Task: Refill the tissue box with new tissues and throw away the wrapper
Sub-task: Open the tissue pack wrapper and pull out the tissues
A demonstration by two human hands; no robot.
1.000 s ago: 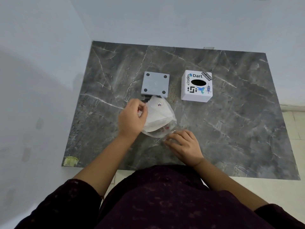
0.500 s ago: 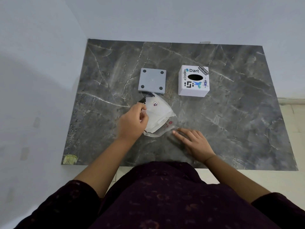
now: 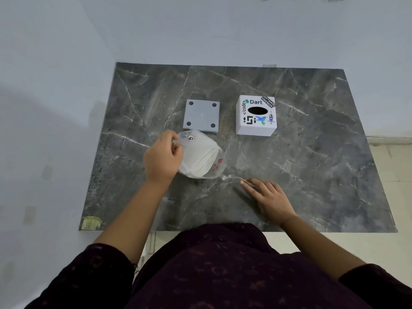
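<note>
A pack of white tissues in a clear plastic wrapper (image 3: 201,157) lies on the dark marble tabletop (image 3: 312,166), near its middle. My left hand (image 3: 162,156) grips the pack's left side, with fingers pinched on the wrapper's upper corner. A thin strip of clear wrapper (image 3: 234,178) trails from the pack toward my right hand (image 3: 268,197), which lies flat on the table with its fingertips on the strip's end. The white tissue box cover (image 3: 256,115), with stickers and an oval slot, stands behind on the right. Its grey base plate (image 3: 201,115) lies behind the pack.
Pale walls close the table's left and back sides. A small yellowish sticker (image 3: 90,222) marks the near left corner. The table's front edge runs just ahead of my dark-clothed body, with tiled floor (image 3: 396,166) to the right.
My right hand has slid right and nearer along the table, away from the pack, drawing out a strip of wrapper. My left hand keeps hold of the pack.
</note>
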